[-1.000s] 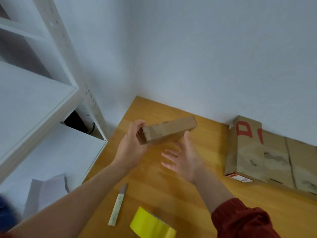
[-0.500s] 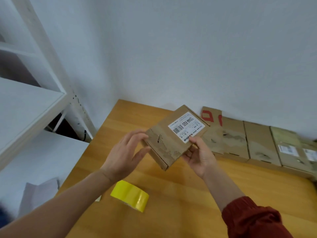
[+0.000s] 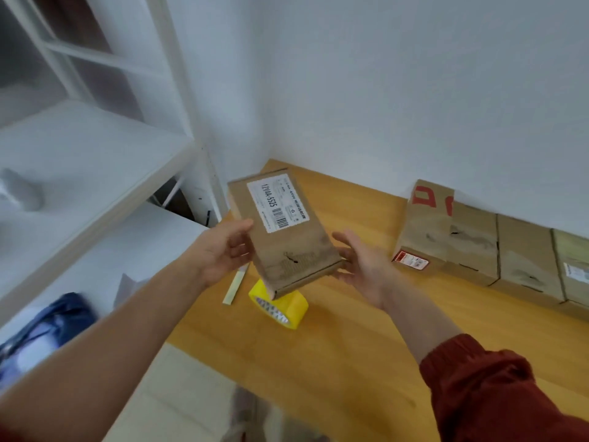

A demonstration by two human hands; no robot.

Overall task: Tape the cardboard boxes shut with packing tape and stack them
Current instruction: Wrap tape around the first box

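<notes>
While held above a wooden table (image 3: 366,346), a small cardboard box (image 3: 283,231) sits between a person's two hands.

Its white shipping label (image 3: 276,202) faces up. The left hand (image 3: 220,250) grips its left edge, fingers curled; the right hand (image 3: 363,263) cups its lower right corner, fingers loosely spread. Below lie a yellow packing tape roll (image 3: 287,309) and a utility knife (image 3: 236,283). Flat cardboard boxes (image 3: 471,240) line the wall.
</notes>
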